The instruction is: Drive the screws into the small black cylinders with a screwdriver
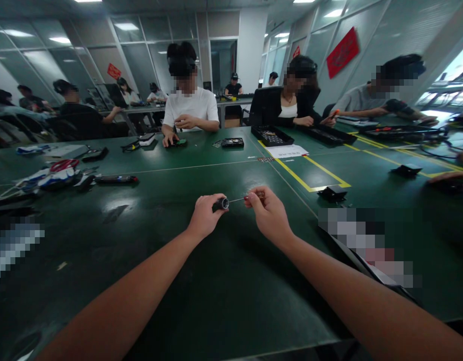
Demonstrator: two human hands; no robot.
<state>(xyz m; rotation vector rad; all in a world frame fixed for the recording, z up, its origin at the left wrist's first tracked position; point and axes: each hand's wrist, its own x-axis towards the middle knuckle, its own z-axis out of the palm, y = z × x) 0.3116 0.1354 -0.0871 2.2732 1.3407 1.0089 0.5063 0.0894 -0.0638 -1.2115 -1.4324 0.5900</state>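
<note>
My left hand (204,216) is closed round a short black cylinder (220,204), its pale ringed end facing right. From that end a thin metal rod (237,200) runs across to my right hand (269,214). The fingers and thumb of that hand pinch the rod's reddish end; whether it has a handle is hidden by them. Both hands are raised a little over the green tabletop (216,281). I cannot tell whether the rod's left tip is inside the cylinder or only touching it.
Left of me lie a dark pen-shaped tool (116,179) and a heap of cables and bags (58,173). Yellow tape (291,173), a small black part (331,193) and a black parts tray (272,135) are ahead right. Across the table sits a person in white (191,108).
</note>
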